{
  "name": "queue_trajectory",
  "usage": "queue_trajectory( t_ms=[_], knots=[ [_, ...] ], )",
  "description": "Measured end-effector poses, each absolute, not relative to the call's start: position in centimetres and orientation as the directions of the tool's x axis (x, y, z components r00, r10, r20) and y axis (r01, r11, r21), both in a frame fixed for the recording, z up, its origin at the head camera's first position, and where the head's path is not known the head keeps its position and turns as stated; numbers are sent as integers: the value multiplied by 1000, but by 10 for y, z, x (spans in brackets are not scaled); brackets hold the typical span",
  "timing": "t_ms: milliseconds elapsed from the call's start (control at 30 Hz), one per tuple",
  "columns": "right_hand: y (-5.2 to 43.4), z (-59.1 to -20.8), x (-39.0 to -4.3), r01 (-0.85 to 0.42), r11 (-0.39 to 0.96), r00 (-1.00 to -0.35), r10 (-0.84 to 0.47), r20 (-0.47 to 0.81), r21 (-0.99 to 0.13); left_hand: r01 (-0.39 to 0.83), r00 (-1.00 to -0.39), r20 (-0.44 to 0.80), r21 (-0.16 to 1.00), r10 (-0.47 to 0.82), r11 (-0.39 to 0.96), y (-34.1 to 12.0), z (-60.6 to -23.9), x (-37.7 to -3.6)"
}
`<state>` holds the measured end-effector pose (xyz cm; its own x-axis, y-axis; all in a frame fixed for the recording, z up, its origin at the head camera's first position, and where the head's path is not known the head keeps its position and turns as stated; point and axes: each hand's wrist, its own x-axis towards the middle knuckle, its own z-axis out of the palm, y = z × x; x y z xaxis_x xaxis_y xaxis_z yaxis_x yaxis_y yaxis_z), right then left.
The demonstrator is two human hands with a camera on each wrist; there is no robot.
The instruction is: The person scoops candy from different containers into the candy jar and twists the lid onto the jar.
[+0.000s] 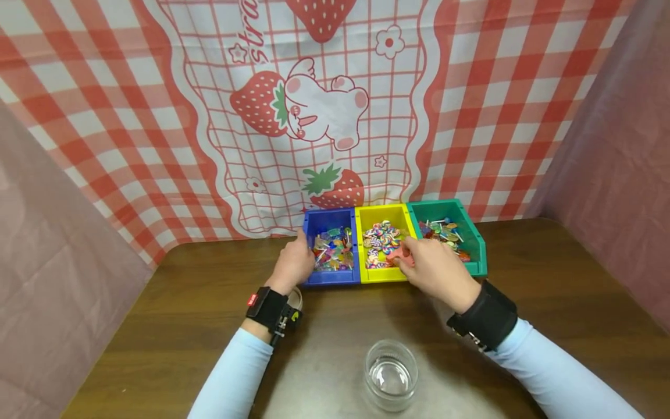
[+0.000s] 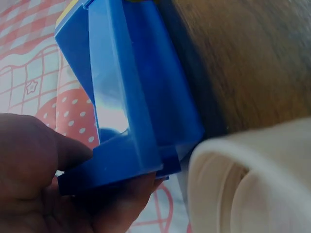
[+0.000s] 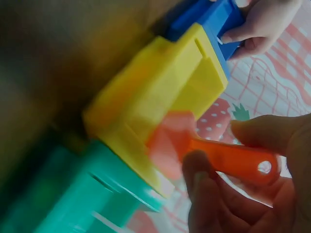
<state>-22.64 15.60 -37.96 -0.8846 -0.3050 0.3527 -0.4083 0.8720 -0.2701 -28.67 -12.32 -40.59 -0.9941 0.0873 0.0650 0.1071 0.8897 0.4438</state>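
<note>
Three joined bins stand at the back of the table: a blue bin (image 1: 331,278), a yellow bin (image 1: 384,274) and a green bin (image 1: 475,241), each holding several colourful candies. My left hand (image 1: 293,262) grips the blue bin (image 2: 146,121) at its left wall, thumb on one side and fingers on the other. My right hand (image 1: 431,267) pinches an orange scoop (image 3: 214,153) by its handle, its bowl over the front of the yellow bin (image 3: 160,97). The scoop (image 1: 400,254) shows only as a pink-orange patch in the head view.
An empty clear glass jar (image 1: 391,375) stands on the brown wooden table (image 1: 167,326) near me, between my forearms. A red checked strawberry cloth (image 1: 314,110) hangs behind the bins. Pink curtains close both sides.
</note>
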Motion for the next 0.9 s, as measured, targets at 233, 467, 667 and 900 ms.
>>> queue_trajectory(
  t_ms=[233,467,667,900],
  knots=[
    [137,-347,-245,-421,907,-891,-416,184,9,165,-982,-29,358,188,919,-129,-403,-289],
    [121,-333,-269,-369,920,-928,-359,-96,132,174,-978,-40,379,204,909,-133,-399,-290],
    [127,-352,-281,-436,884,-898,-416,-142,167,194,-971,-53,384,231,903,-131,-401,-288],
    [128,-368,-290,-466,862,-882,-471,-26,198,201,-969,-59,390,242,899,-132,-404,-289]
  ],
)
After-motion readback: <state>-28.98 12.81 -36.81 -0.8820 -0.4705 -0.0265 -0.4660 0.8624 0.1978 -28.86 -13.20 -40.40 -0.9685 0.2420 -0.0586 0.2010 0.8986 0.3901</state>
